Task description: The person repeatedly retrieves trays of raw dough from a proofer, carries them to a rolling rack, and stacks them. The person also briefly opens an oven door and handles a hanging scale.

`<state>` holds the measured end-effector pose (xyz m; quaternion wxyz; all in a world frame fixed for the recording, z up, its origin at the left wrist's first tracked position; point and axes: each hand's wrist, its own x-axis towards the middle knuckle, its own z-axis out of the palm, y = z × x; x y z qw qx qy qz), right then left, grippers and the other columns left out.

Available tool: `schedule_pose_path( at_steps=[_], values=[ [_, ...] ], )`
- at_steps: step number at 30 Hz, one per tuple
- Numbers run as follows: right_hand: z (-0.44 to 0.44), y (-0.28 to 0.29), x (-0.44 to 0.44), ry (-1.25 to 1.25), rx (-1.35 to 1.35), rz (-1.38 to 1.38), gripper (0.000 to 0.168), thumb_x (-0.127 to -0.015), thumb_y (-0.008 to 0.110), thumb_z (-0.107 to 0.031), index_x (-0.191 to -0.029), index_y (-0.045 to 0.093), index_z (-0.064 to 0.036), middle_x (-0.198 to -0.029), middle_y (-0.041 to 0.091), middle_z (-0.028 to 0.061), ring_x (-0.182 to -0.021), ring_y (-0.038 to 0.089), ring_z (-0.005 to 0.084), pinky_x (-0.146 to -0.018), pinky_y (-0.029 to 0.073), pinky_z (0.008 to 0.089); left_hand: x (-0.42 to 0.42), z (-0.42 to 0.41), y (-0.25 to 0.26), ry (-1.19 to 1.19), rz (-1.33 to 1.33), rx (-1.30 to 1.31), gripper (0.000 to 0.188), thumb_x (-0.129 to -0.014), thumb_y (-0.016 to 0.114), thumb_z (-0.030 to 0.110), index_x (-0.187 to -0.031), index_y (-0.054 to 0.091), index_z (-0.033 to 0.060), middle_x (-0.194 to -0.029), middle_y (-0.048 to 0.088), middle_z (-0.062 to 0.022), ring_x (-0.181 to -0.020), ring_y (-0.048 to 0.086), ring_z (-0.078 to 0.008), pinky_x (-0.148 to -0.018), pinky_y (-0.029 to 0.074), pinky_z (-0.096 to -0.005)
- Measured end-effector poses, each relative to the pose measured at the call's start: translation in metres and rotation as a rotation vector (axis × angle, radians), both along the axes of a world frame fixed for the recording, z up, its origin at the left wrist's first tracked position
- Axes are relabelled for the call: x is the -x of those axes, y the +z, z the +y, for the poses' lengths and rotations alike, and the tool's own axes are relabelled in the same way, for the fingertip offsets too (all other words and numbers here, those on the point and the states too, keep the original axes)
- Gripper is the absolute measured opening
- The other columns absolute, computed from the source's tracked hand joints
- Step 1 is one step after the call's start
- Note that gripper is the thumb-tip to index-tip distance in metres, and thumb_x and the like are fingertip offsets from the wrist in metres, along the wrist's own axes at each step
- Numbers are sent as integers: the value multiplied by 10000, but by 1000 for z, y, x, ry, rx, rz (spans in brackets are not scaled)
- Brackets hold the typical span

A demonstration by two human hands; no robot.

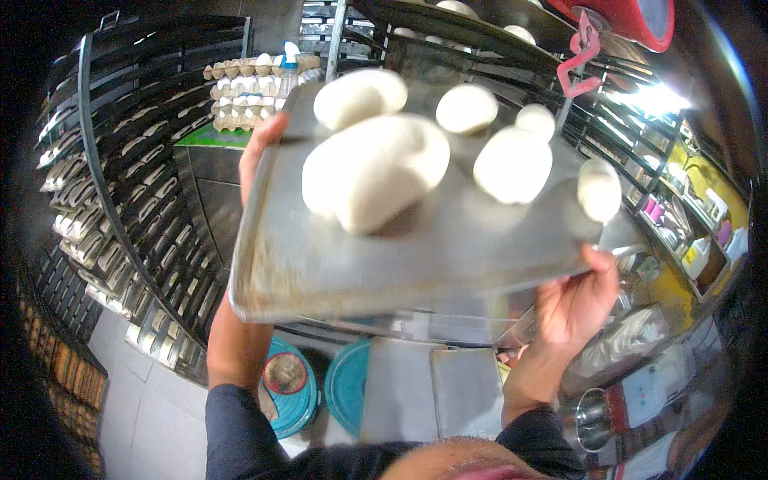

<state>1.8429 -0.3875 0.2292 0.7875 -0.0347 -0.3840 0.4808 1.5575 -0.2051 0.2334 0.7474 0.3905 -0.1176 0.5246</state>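
Note:
A worn metal baking sheet [336, 270] is held up in front of me, tilted and slightly blurred. My left hand [257, 147] grips its left rim, with most of the fingers hidden. At the near right edge, my right hand [576, 297] holds the sheet with the thumb over the rim. Several pale dough pieces rest on it. The largest dough lump [378, 174] is left of the middle, against another dough piece [360, 96] behind it. A rounded dough ball [514, 165] touches a smaller ball [536, 122]. One small dough piece [599, 191] sits near the right edge.
Bread trays fill a tall rack [90, 120] at left. Egg cartons [240, 102] and a spray bottle [288, 75] stand behind the sheet. Another rack [432, 42] holds more dough. A red clamp-like fixture [582, 57] hangs at upper right. Teal lids [294, 408] are below.

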Motion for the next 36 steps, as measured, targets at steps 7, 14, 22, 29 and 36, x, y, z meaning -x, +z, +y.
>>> schedule_pose_path(
  at_steps=[7,14,22,29,36],
  values=[
    [-7,-66,21,149,110,7,469,-888,564,-100,-1324,483,49,-1276,587,217,-1115,636,349,-934,576,459,66,-83,-77,348,-69,276,472,-801,556,231,-1151,577,-85,-1022,665,-230,-898,669,-311,-867,552,-405],
    [40,-83,-68,68,-46,-875,581,-916,652,-348,-1262,527,101,-881,682,188,-767,711,301,-686,598,447,132,-161,-101,462,-105,344,674,-768,559,275,-1337,452,-71,-1200,607,-248,-1070,619,-369,-1001,485,-452],
    [288,131,-41,-209,24,-494,652,-948,619,-419,-1250,447,133,-1177,592,283,-1063,623,407,-976,505,492,156,-194,-125,758,-128,287,661,-819,559,330,-1352,447,-44,-1214,595,-215,-1044,624,-319,-950,513,-417],
    [418,244,-71,-3,-6,-615,510,-945,394,-200,-1281,348,182,-1120,567,358,-986,632,472,-914,541,586,184,-215,-164,968,-178,242,628,-854,554,301,-1364,440,-48,-1244,589,-201,-1080,608,-307,-958,504,-419],
    [350,227,-5,-50,21,-191,435,-918,397,-108,-1287,362,120,-1242,508,322,-1166,533,491,-1004,468,632,192,-247,-160,1022,-161,238,622,-866,553,286,-1375,432,-48,-1273,580,-203,-1112,596,-306,-983,487,-424]
  ],
)
